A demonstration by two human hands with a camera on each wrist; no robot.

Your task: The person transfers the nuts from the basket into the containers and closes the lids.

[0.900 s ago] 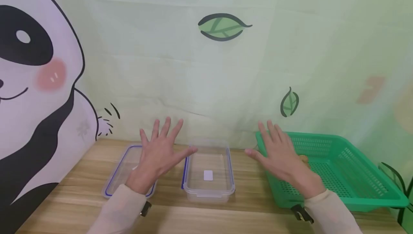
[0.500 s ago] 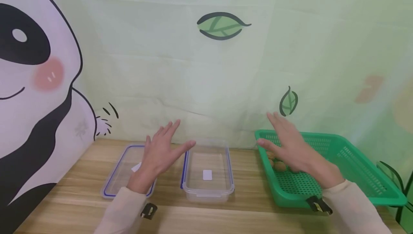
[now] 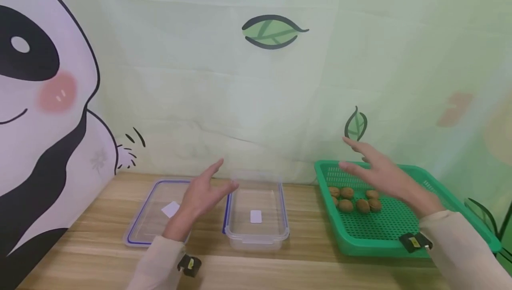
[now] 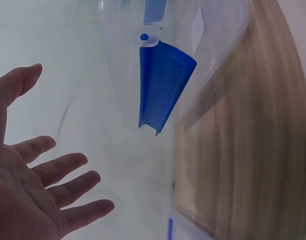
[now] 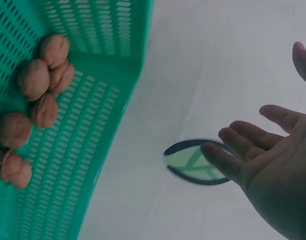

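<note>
My left hand (image 3: 200, 196) hovers between a clear lid (image 3: 150, 223) with a blue seal and a clear plastic food container (image 3: 256, 234). Its fingers are extended and hold nothing; the left wrist view shows the palm and spread fingers near the container's blue side clip (image 4: 163, 85). Above the green basket (image 3: 348, 247) is my right hand (image 3: 384, 172), thumb apart from straight fingers, also holding nothing. Several walnuts (image 3: 346, 206) lie in the basket's left part, seen too in the right wrist view as brown walnuts (image 5: 33, 79) beyond the hand's reach.
Everything stands on a wooden table (image 3: 224, 272). Behind it hangs a pale green cloth (image 3: 192, 81) printed with a panda and leaves. The lid bears a white label (image 3: 170, 209), and another white label (image 3: 256, 216) shows on the container.
My right hand has moved right and up over the basket, uncovering the walnuts. The left hand has turned more edge-on and dropped slightly, still near the lid and container.
</note>
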